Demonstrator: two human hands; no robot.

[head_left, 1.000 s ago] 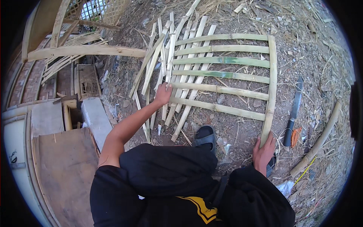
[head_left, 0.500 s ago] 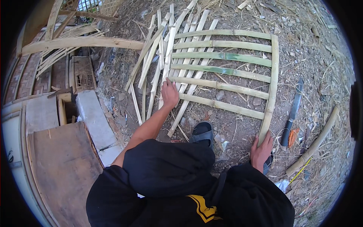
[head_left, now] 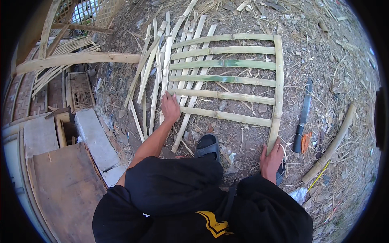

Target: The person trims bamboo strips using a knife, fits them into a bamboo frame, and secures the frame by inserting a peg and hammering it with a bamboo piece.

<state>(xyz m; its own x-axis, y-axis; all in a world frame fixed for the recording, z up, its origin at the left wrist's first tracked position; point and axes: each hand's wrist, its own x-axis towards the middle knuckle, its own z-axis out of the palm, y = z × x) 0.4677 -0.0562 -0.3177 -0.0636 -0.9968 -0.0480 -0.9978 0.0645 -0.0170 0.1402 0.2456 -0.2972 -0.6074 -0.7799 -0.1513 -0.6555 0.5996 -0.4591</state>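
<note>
A flat bamboo rack lies on the ground, with several crosswise bamboo slats (head_left: 227,95) meeting one long bamboo strip (head_left: 278,77) at their right ends. Two of its slats carry dark green patches. My left hand (head_left: 170,109) is closed at the left end of a lower slat, its fingertips partly hidden. My right hand (head_left: 271,161) grips the near end of the long strip, thumb on one side and fingers on the other. Beneath the slats' left ends lies a loose pile of pale split bamboo strips (head_left: 150,73).
To the right lie a large dark-handled knife (head_left: 304,115), an orange scrap (head_left: 306,142) and a curved bamboo piece (head_left: 330,143). Concrete blocks (head_left: 96,137) and a brown wooden board (head_left: 67,176) stand at left. A wooden beam (head_left: 79,60) reaches in above them. My sandalled foot (head_left: 208,146) is near the rack.
The whole scene has shifted left and slightly down in the picture as the view turned. Both hands keep their places on the bamboo rack.
</note>
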